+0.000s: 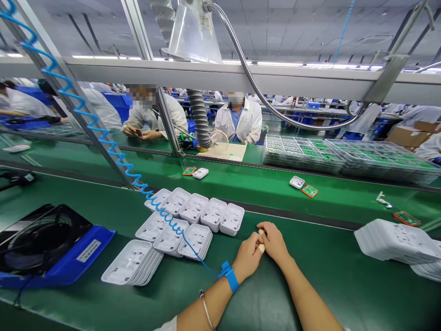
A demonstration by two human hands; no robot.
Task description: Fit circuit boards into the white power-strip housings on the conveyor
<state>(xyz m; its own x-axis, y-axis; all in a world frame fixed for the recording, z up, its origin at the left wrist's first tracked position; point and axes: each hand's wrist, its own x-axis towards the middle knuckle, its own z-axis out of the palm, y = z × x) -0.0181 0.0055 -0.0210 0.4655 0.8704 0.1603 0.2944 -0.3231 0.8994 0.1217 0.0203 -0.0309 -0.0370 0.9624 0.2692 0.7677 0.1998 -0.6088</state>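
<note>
My left hand (248, 255), with a blue strap (229, 276) and a bangle on its arm, meets my right hand (273, 241) on the green bench. The fingers of both are curled together. Pale covers show on some fingertips; whether anything small lies between them I cannot make out. Left of my hands stand several stacks of white plastic covers (195, 208), the nearest a little away from my left hand. More stacked white covers (396, 240) lie at the far right.
A black fan (44, 239) sits in a blue tray at left. A coiled blue cord crosses to my strap. Boards and white parts lie on the green belt (248, 184). Clear trays (299, 154) stand behind it. A metal rail and hose hang overhead. People sit opposite.
</note>
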